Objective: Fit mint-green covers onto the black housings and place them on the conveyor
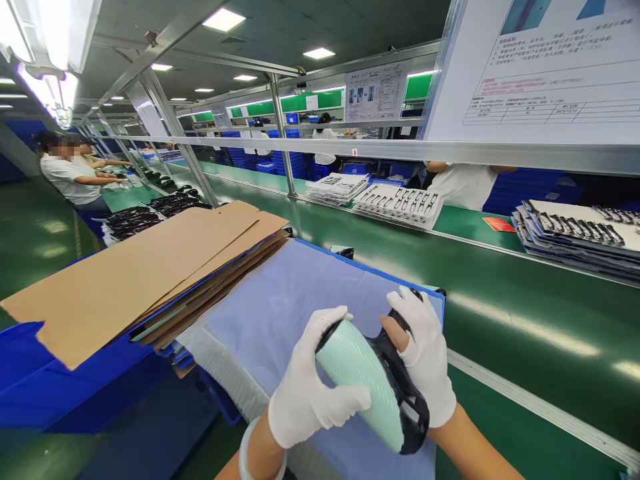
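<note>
Holding: one part (357,380), ribbed mint on one face and glossy black on the other, tilted between both hands over the blue sheet; hard to tell if touching it
Left grip (305,380): white-gloved, curled round the mint side, with the thumb across the ribs and fingers up at the top end, so pretty much full of part
Right grip (425,360): gloved too, except for a bare thumb, and clamped on the black side
Sheet (280,287): pale blue, flat under the hands, with whitish wrap (225,360) hanging off the left edge
Cardboard (150,260): brown, stacked up just left of the sheet
Worktop (525,327): green, kinda shiny, running past the sheet's far edge
Trays (397,203): white, stacked across the way, with small black pieces lined up on top
Card (499,225): red, lying near the right-hand tray stack
Black pile (133,220): beyond the cardboard, near a person (75,177) in a white top
Poster (535,73): printed, up at top right above a metal rail (320,148)
</note>
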The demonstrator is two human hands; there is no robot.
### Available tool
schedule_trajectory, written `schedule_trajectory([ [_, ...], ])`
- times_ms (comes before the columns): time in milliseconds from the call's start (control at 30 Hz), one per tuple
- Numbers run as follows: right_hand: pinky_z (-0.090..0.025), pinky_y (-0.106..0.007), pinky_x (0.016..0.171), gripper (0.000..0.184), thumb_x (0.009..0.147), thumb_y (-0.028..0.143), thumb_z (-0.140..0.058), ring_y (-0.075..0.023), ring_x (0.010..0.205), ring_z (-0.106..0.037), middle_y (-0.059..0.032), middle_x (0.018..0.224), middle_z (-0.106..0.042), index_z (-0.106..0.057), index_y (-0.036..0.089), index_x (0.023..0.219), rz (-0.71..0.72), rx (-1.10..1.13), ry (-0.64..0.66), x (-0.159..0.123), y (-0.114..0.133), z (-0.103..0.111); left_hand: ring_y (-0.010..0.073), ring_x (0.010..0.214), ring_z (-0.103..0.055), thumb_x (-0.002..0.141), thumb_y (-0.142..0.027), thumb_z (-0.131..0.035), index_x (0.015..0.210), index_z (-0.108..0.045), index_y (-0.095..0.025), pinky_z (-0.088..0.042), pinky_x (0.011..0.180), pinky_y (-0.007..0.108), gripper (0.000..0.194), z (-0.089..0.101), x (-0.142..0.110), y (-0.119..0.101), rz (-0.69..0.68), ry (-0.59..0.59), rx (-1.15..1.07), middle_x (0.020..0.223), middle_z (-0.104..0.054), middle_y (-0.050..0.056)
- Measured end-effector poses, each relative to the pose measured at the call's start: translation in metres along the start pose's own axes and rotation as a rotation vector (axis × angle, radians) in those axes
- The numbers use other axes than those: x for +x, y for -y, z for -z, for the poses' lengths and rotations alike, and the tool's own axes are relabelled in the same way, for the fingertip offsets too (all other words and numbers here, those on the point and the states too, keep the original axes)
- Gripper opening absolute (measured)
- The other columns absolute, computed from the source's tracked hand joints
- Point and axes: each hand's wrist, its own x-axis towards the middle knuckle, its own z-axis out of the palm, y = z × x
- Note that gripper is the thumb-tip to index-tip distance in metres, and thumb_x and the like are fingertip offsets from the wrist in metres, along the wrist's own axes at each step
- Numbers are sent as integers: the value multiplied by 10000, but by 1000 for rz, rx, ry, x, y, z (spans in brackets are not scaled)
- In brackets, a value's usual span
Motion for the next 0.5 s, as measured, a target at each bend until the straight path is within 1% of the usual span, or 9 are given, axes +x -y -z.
schedule_trajectory([
  [67,-477,-593,982,149,925,270,-493,-314,1084,-596,-113,1035,-652,-597,230,1025,-43,-32,-9,11,6,8,276,1134,-563,663,-669,-770,1367,-475,-328,-451,996,409,837,0,0,-1,13,5,-3,1276,-557,56],
  [133,-506,-592,909,110,903,260,-538,-306,989,-611,-105,962,-647,-577,230,1001,2,-84,-72,22,12,18,279,1151,-557,644,-666,-786,1361,-481,-326,-444,1011,409,850,1,1,-3,41,18,-14,1285,-553,55],
  [200,-509,-586,889,167,860,178,-605,-274,959,-613,-76,959,-641,-545,261,993,167,-170,-146,29,16,27,278,1153,-557,634,-657,-798,1355,-488,-320,-443,1016,404,854,2,1,-4,72,37,-28,1287,-552,53],
  [300,-456,-634,938,333,765,92,-713,-266,1038,-595,-60,1037,-640,-547,299,967,444,-319,-189,31,16,37,281,1146,-562,613,-657,-811,1342,-504,-300,-448,1007,395,867,4,3,-6,92,51,-49,1271,-556,59],
  [333,-423,-660,965,347,750,100,-732,-263,1039,-597,-49,1036,-652,-567,315,967,510,-340,-206,28,14,38,281,1139,-566,604,-662,-814,1337,-511,-295,-451,1002,393,873,4,4,-7,92,53,-55,1263,-558,59],
  [367,-395,-668,995,346,746,118,-740,-252,1014,-607,-28,1003,-671,-595,338,971,534,-319,-232,24,12,39,281,1132,-570,598,-665,-815,1334,-517,-293,-453,998,392,876,5,4,-7,90,58,-59,1255,-560,60],
  [400,-389,-651,1020,339,754,139,-733,-233,961,-622,1,936,-689,-623,370,975,522,-266,-259,17,10,39,280,1125,-575,599,-665,-815,1335,-519,-294,-454,995,392,876,5,5,-8,88,67,-60,1249,-563,60],
  [433,-415,-611,1022,329,771,157,-712,-212,883,-636,33,837,-694,-646,405,976,502,-202,-287,10,8,39,278,1116,-579,607,-662,-812,1338,-522,-295,-455,990,390,868,6,5,-8,85,79,-59,1243,-567,60],
  [500,-513,-493,946,300,816,191,-654,-188,742,-642,73,644,-657,-680,451,964,351,-28,-222,-7,5,39,276,1112,-582,651,-648,-794,1352,-527,-294,-457,982,388,829,7,6,-8,74,106,-48,1237,-574,66],
])
